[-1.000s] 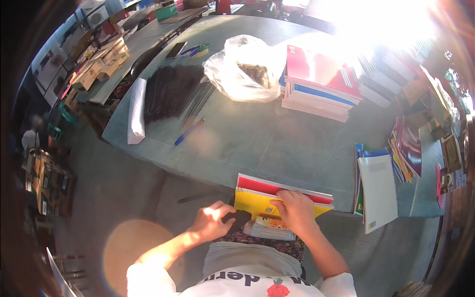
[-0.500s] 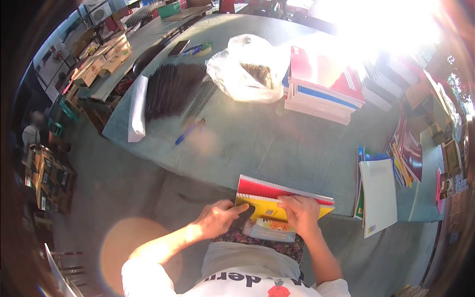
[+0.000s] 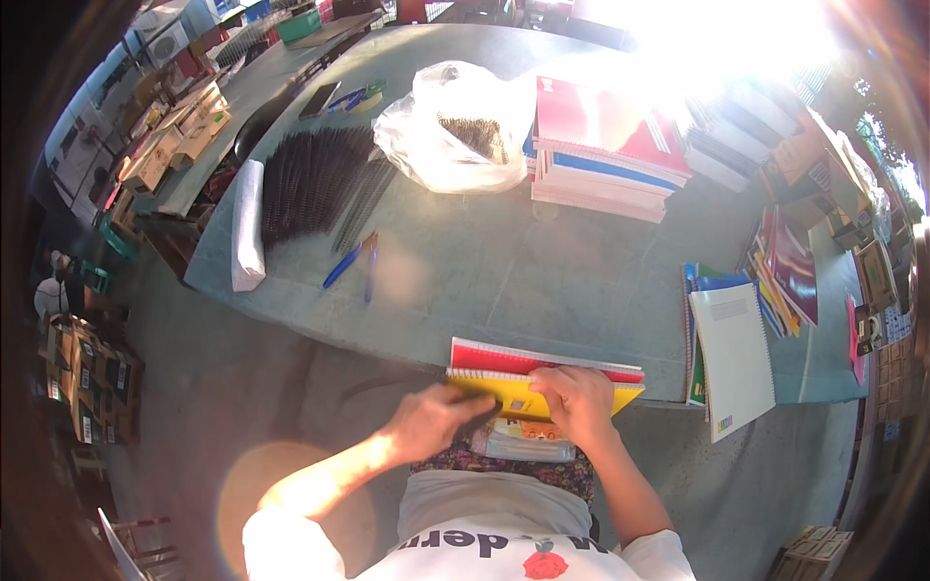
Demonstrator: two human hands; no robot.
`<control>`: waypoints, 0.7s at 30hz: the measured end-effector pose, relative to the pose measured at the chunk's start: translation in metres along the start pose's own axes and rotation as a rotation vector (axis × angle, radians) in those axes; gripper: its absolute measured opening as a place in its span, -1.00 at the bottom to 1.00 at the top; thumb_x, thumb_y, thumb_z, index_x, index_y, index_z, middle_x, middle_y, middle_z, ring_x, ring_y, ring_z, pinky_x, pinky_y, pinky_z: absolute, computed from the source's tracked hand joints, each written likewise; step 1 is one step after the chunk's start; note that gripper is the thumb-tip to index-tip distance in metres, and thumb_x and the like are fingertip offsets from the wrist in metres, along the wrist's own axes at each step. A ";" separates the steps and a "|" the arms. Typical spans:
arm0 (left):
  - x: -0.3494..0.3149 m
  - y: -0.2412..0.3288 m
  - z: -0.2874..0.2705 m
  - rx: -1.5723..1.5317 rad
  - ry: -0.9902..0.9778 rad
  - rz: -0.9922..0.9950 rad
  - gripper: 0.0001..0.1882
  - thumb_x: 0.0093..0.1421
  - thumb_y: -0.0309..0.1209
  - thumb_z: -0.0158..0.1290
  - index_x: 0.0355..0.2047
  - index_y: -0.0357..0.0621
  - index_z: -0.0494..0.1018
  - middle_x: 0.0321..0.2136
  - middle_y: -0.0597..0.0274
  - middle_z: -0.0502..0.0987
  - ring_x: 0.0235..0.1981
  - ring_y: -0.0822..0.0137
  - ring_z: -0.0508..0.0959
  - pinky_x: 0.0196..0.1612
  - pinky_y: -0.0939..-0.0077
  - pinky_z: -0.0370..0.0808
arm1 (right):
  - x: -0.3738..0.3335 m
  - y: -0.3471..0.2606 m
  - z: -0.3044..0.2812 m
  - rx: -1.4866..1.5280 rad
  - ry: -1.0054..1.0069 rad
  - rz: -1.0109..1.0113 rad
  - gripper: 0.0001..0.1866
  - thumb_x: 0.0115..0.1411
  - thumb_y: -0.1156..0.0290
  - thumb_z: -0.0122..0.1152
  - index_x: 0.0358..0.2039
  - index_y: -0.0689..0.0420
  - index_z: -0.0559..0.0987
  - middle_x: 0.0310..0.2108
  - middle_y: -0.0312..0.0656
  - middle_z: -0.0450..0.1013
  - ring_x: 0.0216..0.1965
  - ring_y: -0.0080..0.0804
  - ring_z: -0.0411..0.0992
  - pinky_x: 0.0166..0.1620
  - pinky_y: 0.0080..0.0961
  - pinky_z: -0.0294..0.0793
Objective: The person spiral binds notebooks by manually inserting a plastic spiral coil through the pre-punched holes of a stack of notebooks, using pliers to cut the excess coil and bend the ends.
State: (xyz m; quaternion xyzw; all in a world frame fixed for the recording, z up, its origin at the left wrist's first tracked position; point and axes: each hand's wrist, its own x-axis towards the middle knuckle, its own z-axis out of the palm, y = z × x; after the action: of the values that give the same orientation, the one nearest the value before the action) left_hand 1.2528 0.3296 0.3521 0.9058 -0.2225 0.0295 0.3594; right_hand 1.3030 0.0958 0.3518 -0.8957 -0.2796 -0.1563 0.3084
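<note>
A spiral notebook (image 3: pixel 465 383) with a yellow cover stands tilted over my lap at the table's near edge. A red cover (image 3: pixel 494 354) shows just behind it. My right hand (image 3: pixel 578 402) grips the notebook's upper edge right of its middle, thumb on the yellow face and fingers curled over the wire binding. My left hand (image 3: pixel 426 421) is closed at its left end, fingertips by the end of the binding; part of the grip is blurred and shaded. Below the yellow cover, on my lap, lies a clear plastic pouch (image 3: pixel 523 441) with an orange print.
Blue-handled pliers (image 3: pixel 351 261), black binding wires (image 3: pixel 310 184), a white roll (image 3: pixel 249 228) and a white plastic bag (image 3: pixel 450 126) lie on the green table (image 3: pixel 465 281). Stacked notebooks (image 3: pixel 605 145) stand farther back. More notebooks (image 3: pixel 733 358) overhang the edge at right.
My left hand's index finger, stretched across the yellow cover before, is now drawn in at the notebook's left end. The right hand keeps its grip. The whole view has shifted slightly.
</note>
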 end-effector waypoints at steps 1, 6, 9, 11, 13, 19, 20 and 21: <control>-0.001 -0.001 0.005 -0.072 -0.040 0.063 -0.45 -0.07 -0.67 0.02 -0.04 0.08 0.46 -0.35 0.12 0.51 -0.38 0.13 0.53 -0.35 0.36 0.52 | 0.002 0.000 -0.003 -0.002 -0.032 0.007 -0.83 -0.08 0.47 0.25 -0.42 -0.03 0.52 -0.63 -0.35 0.42 -0.57 -0.33 0.41 -0.49 -0.38 0.32; 0.018 -0.006 -0.020 0.038 0.351 0.135 -0.54 -0.02 -0.67 0.06 -0.05 -0.10 0.46 -0.38 0.13 0.51 -0.48 0.22 0.51 -0.41 0.42 0.50 | -0.001 0.006 0.003 0.013 0.006 0.014 -0.84 -0.07 0.45 0.26 -0.42 0.01 0.52 -0.65 -0.33 0.41 -0.59 -0.32 0.40 -0.51 -0.38 0.31; 0.007 -0.003 -0.014 0.013 0.141 0.019 -0.57 -0.02 -0.65 0.09 -0.09 -0.08 0.50 -0.44 0.13 0.53 -0.45 0.15 0.49 -0.37 0.39 0.50 | 0.004 0.003 0.001 0.016 -0.004 0.025 -0.85 -0.06 0.44 0.26 -0.42 0.02 0.51 -0.65 -0.32 0.41 -0.59 -0.32 0.41 -0.52 -0.38 0.31; 0.015 0.009 -0.033 -0.043 0.369 0.082 -0.64 0.02 -0.62 0.11 -0.11 -0.18 0.50 -0.41 0.15 0.52 -0.42 0.23 0.52 -0.34 0.52 0.50 | 0.000 0.003 -0.001 0.029 -0.038 0.051 -0.86 -0.06 0.44 0.26 -0.43 0.03 0.51 -0.64 -0.31 0.41 -0.58 -0.31 0.41 -0.52 -0.38 0.30; 0.023 0.006 -0.027 -0.157 0.466 0.014 -0.64 0.00 -0.61 0.13 -0.12 -0.18 0.50 -0.44 0.12 0.51 -0.43 0.24 0.52 -0.35 0.55 0.50 | 0.000 0.000 0.001 0.033 -0.025 0.049 -0.87 -0.04 0.42 0.26 -0.43 0.03 0.51 -0.64 -0.30 0.42 -0.57 -0.30 0.41 -0.51 -0.38 0.31; 0.028 0.003 -0.031 -0.061 0.405 0.174 -0.46 -0.13 -0.71 0.05 -0.07 -0.10 0.46 -0.47 0.17 0.56 -0.46 0.26 0.53 -0.38 0.43 0.51 | 0.003 0.002 0.004 -0.002 -0.024 0.030 -0.86 -0.04 0.40 0.27 -0.41 0.03 0.53 -0.64 -0.29 0.42 -0.58 -0.30 0.41 -0.48 -0.37 0.31; 0.032 0.004 -0.030 -0.027 0.408 0.132 -0.46 -0.14 -0.72 0.04 -0.07 -0.10 0.46 -0.47 0.17 0.56 -0.43 0.26 0.53 -0.35 0.41 0.51 | 0.002 0.003 0.004 0.000 -0.021 0.038 -0.86 -0.04 0.40 0.27 -0.41 0.03 0.53 -0.64 -0.29 0.42 -0.58 -0.30 0.41 -0.48 -0.37 0.31; 0.034 0.005 -0.027 0.008 0.411 0.092 -0.46 -0.14 -0.72 0.04 -0.08 -0.09 0.46 -0.46 0.17 0.55 -0.41 0.26 0.53 -0.32 0.38 0.51 | 0.001 0.004 0.005 0.003 -0.008 0.045 -0.85 -0.04 0.38 0.27 -0.41 0.03 0.53 -0.63 -0.29 0.43 -0.58 -0.29 0.41 -0.48 -0.36 0.32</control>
State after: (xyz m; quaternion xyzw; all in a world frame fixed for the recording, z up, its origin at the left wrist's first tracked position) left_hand 1.2842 0.3313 0.3831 0.8711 -0.1855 0.2310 0.3918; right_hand 1.3063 0.0970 0.3466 -0.9019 -0.2606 -0.1453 0.3122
